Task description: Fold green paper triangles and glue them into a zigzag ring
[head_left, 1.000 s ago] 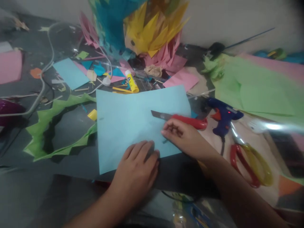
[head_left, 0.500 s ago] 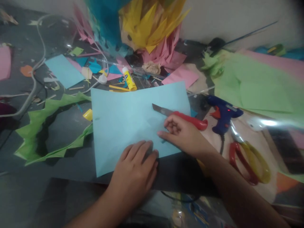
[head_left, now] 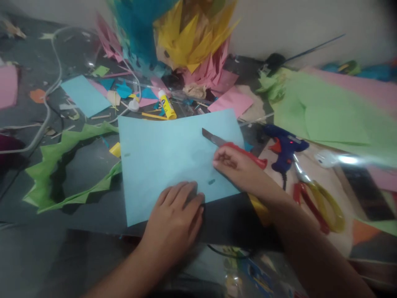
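A sheet of light blue paper (head_left: 155, 157) lies near the front edge of the dark table, with a small dark mark by its left side and another near its lower right. My left hand (head_left: 175, 215) rests flat on the sheet's lower edge, fingers stretched out and slightly apart. Over the right part of the sheet, my right hand (head_left: 237, 165) has its fingers curled at a red-handled knife (head_left: 214, 138). The blade points up and left. Its handle runs behind my knuckles, so the grip is partly hidden.
A zigzag green paper ring (head_left: 43, 165) sits left. Behind the sheet are a glue stick (head_left: 167, 105), paper scraps and a yellow, pink and blue paper figure (head_left: 192, 41). A blue glue gun (head_left: 285, 145), scissors (head_left: 322, 203) and green paper (head_left: 335, 111) lie right. A white cable (head_left: 48, 103) winds left.
My right hand and the knife have shifted slightly right and away over the sheet, uncovering the lower right mark. My left hand stays in place. The view has turned slightly.
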A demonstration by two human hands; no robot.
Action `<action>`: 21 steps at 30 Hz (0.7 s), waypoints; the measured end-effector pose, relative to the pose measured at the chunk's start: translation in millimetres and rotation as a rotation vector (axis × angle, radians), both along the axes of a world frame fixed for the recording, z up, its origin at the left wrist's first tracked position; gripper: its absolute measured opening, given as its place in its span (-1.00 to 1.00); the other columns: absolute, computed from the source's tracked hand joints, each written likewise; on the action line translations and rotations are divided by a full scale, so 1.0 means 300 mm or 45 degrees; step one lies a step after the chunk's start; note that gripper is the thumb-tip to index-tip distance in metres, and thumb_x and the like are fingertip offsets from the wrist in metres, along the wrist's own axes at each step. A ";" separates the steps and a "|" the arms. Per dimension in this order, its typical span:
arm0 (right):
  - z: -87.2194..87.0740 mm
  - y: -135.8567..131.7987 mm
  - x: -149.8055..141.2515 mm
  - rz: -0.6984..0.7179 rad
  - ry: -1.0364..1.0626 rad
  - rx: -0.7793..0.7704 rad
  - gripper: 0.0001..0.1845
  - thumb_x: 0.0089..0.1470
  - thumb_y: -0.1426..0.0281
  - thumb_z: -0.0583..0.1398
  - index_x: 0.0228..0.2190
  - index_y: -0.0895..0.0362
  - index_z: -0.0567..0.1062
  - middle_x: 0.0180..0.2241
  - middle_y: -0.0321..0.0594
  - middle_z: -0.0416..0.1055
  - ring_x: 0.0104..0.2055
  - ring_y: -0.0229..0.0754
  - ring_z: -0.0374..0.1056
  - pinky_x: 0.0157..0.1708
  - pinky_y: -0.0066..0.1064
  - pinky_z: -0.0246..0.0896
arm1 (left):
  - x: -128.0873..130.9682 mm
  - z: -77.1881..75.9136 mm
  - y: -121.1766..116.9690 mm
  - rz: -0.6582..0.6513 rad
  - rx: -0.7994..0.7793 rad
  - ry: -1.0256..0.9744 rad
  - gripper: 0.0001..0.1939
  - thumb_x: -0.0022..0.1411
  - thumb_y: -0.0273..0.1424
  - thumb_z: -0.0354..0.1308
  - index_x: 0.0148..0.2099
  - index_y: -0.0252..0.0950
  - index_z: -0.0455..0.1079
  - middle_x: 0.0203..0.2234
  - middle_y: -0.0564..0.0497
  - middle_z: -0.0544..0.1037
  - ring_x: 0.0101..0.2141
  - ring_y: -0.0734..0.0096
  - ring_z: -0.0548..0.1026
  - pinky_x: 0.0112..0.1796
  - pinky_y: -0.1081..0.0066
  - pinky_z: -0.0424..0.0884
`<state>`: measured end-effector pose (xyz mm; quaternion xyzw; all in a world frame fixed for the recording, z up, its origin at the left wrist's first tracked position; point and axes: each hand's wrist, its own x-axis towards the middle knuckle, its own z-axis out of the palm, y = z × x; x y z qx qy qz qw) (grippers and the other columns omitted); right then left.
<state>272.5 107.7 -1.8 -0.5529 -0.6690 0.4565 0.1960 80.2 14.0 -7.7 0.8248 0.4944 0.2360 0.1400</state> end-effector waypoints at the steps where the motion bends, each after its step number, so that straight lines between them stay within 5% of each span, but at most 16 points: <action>1: -0.002 -0.001 -0.003 -0.018 -0.025 0.018 -0.79 0.00 0.26 0.19 -0.38 0.09 0.30 -0.53 -0.39 0.14 -0.50 -0.33 0.12 -0.52 -0.48 0.07 | 0.000 0.000 0.000 0.002 0.000 0.001 -0.76 0.27 -0.44 -0.02 -0.06 -0.28 0.39 -0.03 -0.10 0.43 -0.02 0.21 0.35 -0.08 0.17 0.34; 14: 0.053 0.026 0.023 0.248 -0.067 -0.078 -0.85 -0.03 0.44 0.12 -0.32 0.13 0.36 -0.55 -0.38 0.13 -0.52 -0.34 0.09 -0.54 -0.49 0.03 | -0.001 -0.001 0.000 0.004 -0.012 -0.010 -0.76 0.27 -0.43 -0.01 -0.05 -0.26 0.38 -0.03 -0.09 0.42 -0.02 0.22 0.34 -0.08 0.18 0.33; 21: 0.021 0.011 -0.010 0.031 -0.112 0.037 -0.77 -0.09 0.27 0.24 -0.41 0.12 0.35 -0.53 -0.37 0.16 -0.53 -0.35 0.09 -0.55 -0.48 0.02 | -0.001 0.002 -0.002 0.005 -0.019 -0.011 -0.77 0.27 -0.44 -0.02 -0.06 -0.27 0.38 -0.03 -0.09 0.42 -0.02 0.21 0.34 -0.10 0.18 0.33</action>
